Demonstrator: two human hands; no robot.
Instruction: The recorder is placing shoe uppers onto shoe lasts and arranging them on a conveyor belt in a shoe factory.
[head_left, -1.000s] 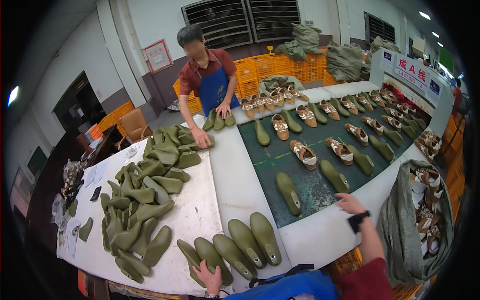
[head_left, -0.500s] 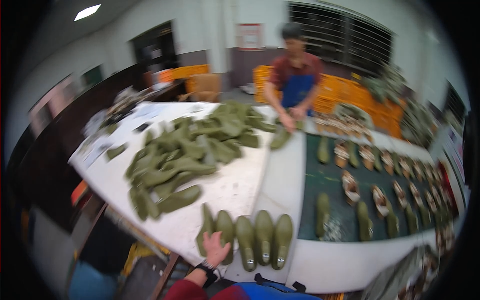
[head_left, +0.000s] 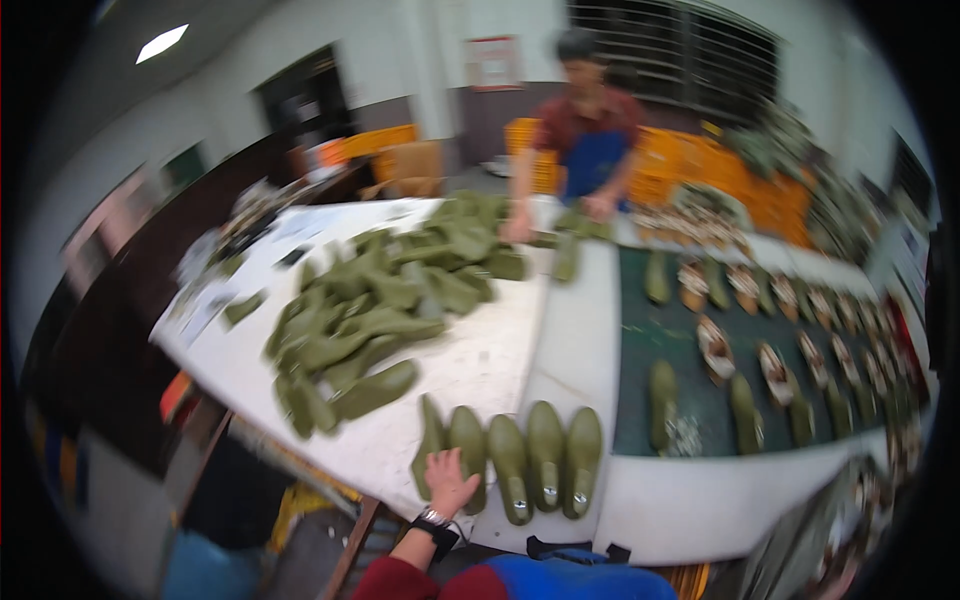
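My left hand, with a dark band at the wrist, reaches over the near edge of the white table. Its fingers are spread over the lower parts of a narrow olive-green shoe last turned on its side and the shoe last beside it. Whether it presses on them I cannot tell. These two stand at the left end of a short row, with more green shoe lasts to their right. My right hand is not in view.
A large heap of green shoe lasts covers the table. Right of it, a dark green conveyor belt carries lasts and brownish shoe uppers. Across the table, a person in a blue apron handles lasts. Orange crates stand behind.
The view has shifted slightly. My left hand stays over the same lasts, fingers still spread. The person opposite has moved one hand left toward the heap.
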